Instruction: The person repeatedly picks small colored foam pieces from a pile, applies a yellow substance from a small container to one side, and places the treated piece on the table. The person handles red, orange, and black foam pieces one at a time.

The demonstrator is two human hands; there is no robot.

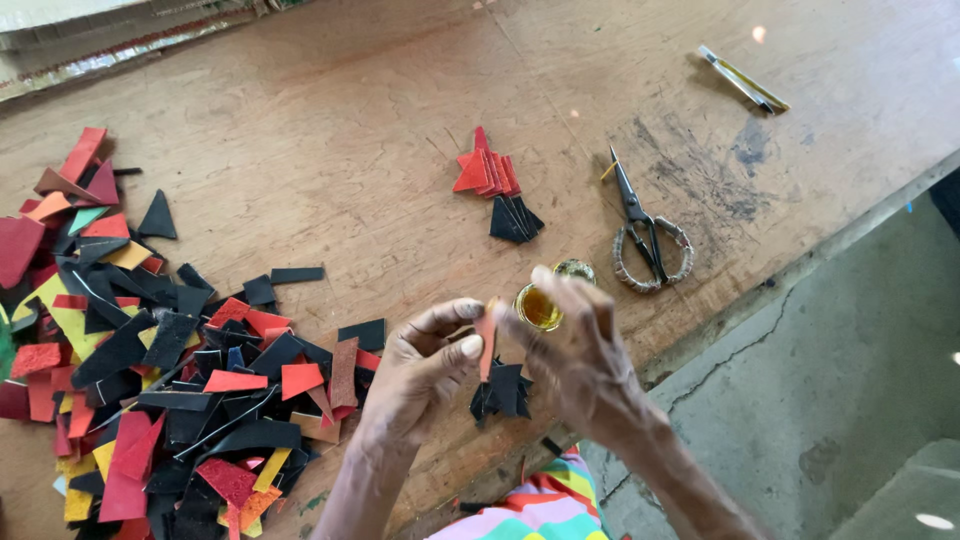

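While my left hand [425, 370] pinches a narrow strip of reddish-orange leather [487, 345] between thumb and fingertips, my right hand [575, 345] meets it from the other side, its fingers closed on the strip's upper end. I hold it upright above the worn wooden table [350, 150], just in front of a small round pot of amber glue [540, 305]. Black leather offcuts [503, 392] lie beneath my hands. Metal scissors with wrapped handles [645, 235] rest to the right.

Both hands, left hand [415, 375] and right hand [575, 350], pinch red strip [487, 345] just beside glue pot [540, 305]; scissors [645, 235] beyond pot.
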